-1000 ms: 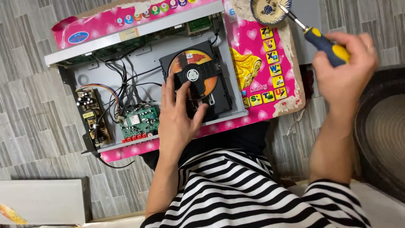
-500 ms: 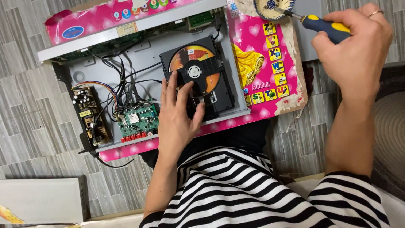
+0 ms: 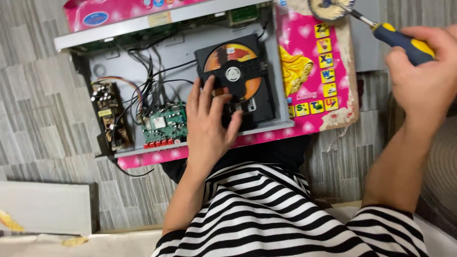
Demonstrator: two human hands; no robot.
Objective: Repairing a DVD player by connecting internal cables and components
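Grey wood-patterned flooring lies under an opened pink disc player (image 3: 200, 90), where the left hand (image 3: 207, 126) rests with fingers spread on its black disc drive (image 3: 235, 78), while the right hand (image 3: 423, 78), off beside it, is closed around a blue-and-yellow screwdriver (image 3: 402, 42).

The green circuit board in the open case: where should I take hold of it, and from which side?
Probably pinch the green circuit board by its long bare edges, coming straight down from above. It lies flat on the case floor; black wires crowd its far end and red connectors line the near one. The left hand rests just beside it.
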